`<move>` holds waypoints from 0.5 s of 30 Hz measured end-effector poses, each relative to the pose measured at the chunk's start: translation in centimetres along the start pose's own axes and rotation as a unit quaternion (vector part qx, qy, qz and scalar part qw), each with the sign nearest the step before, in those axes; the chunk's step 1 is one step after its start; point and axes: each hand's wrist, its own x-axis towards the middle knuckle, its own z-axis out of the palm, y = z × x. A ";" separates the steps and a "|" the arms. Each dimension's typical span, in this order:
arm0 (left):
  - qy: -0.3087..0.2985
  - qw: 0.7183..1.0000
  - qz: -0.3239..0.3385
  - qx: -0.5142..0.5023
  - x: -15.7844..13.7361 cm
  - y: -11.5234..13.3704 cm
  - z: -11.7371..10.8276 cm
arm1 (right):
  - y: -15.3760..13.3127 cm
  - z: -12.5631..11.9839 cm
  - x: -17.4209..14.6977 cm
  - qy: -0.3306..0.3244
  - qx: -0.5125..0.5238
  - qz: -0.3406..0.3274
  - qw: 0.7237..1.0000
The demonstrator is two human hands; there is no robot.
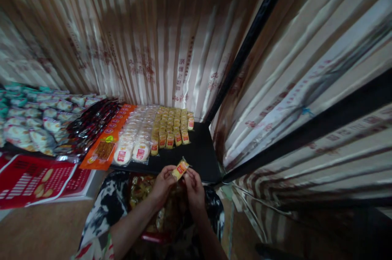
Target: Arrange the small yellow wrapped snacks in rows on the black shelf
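Observation:
Between my two hands is a small yellow snack packet (180, 170) with a red label, tilted up to the right. My left hand (165, 179) pinches its left end, and the fingers of my right hand (192, 182) close on its right edge. Below them, on my lap, a red-rimmed container (156, 237) holds several loose wrapped packets (142, 192). Just beyond my hands, rows of matching yellow packets (170, 140) lie on the black tabletop (200, 152).
Left of the yellow rows lie round white wrapped crackers (141, 152), an orange packet (102, 150), dark red packets (92, 123) and white-and-green bags (39, 117). A red printed bag (39, 180) hangs at the front left. Dark poles (251, 39) and pleated curtains (171, 47) enclose the table.

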 end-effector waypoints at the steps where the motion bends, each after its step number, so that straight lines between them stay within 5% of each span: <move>1: -0.001 1.000 0.006 0.009 0.1 -0.2 0.2 | 0.0 0.1 0.4 0.007 0.018 0.022 1.000; 7: -0.014 0.993 0.037 0.107 2.4 -1.4 1.1 | -0.4 -0.1 2.8 0.049 0.034 0.056 0.997; 15: 0.035 0.942 0.156 0.295 6.5 -1.4 4.0 | -0.8 -1.6 8.2 0.106 -0.001 -0.014 0.994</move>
